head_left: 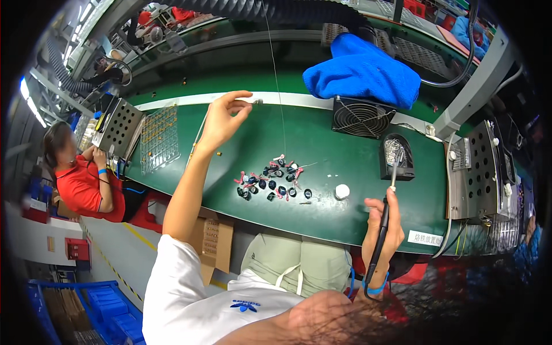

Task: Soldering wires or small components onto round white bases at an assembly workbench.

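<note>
My right hand point(393, 233) is closed around the black handle of a soldering iron point(379, 244), its metal shaft pointing away from me and reaching over a black holder point(406, 173) filled with metal shavings point(393, 148); contact between tip and shavings cannot be confirmed from this view. My left hand point(220, 122) is raised above the green surface point(322, 149), fingers loosely bent and thumb apart from them, with a visible gap and nothing seen in its grasp. A thin strand point(276, 75) runs down from above, to the right of that hand, toward a loose cluster of small black round parts point(272, 184), several with pinkish-red pieces among them, lying on the surface between my forearms. A white round piece point(342, 191) sits to the right of the cluster. Beyond it stands a black fan point(361, 119), with a blue cloth point(362, 72) above it. A clear tray point(160, 139) lies at the left, near a co-worker in a red shirt point(86, 187).
</note>
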`<state>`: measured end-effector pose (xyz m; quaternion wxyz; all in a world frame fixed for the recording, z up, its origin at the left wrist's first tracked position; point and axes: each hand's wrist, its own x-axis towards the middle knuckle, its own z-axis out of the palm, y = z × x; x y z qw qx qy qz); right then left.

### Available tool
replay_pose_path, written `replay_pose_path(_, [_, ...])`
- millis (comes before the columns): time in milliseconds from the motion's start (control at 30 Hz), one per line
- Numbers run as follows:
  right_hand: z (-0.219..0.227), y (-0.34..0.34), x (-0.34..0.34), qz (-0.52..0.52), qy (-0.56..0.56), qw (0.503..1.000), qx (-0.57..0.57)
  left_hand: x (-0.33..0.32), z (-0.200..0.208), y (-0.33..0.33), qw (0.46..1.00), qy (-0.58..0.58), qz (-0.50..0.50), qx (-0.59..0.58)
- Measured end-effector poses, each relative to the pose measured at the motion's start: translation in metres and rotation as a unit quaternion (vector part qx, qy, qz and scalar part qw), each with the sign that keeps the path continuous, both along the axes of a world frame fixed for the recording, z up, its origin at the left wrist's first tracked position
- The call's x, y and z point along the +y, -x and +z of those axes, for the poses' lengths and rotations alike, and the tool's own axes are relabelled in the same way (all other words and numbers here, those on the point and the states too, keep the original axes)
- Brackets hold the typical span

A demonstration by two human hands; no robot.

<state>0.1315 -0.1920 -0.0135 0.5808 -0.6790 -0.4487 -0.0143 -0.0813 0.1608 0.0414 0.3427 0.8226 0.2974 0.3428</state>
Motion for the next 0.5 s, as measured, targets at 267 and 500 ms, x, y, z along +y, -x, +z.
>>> replay_pose_path(267, [-0.005,0.014,0.003,0.035,-0.027,0.999,-0.020,-0.078,0.003,-0.002,0.976,-0.069,-0.107,0.179])
replay_pose_path(500, [-0.011,0.017,0.004,0.034,-0.035,0.998,-0.044,-0.084,-0.002,-0.007,0.975,-0.053,-0.106,0.189])
